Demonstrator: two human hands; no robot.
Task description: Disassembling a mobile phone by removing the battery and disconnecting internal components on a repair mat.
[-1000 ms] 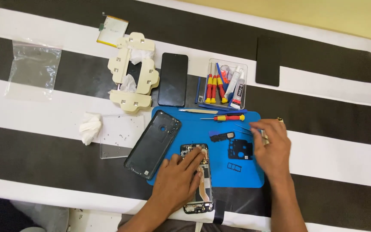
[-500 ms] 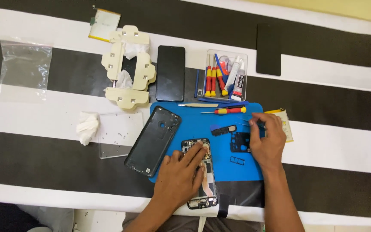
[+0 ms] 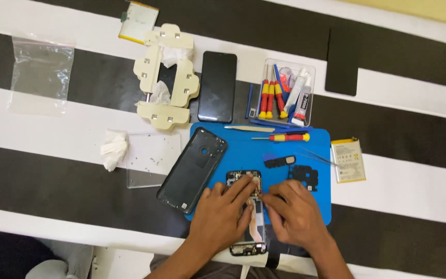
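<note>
Hands, left (image 3: 222, 217) and right (image 3: 294, 214), press flat opened phone (image 3: 248, 217) on blue mat (image 3: 285, 155).

A: Where can I pass?

B: I see bare blue mat (image 3: 243, 152) above the opened phone (image 3: 247, 206). The black back cover (image 3: 192, 169) blocks the left; the black bracket (image 3: 304, 177) and tweezers (image 3: 317, 156) crowd the right.

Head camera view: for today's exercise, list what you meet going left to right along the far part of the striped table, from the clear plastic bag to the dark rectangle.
Clear plastic bag → cream plastic jig → black phone screen → clear tray of screwdrivers and glue tubes → dark flat rectangle.
</note>
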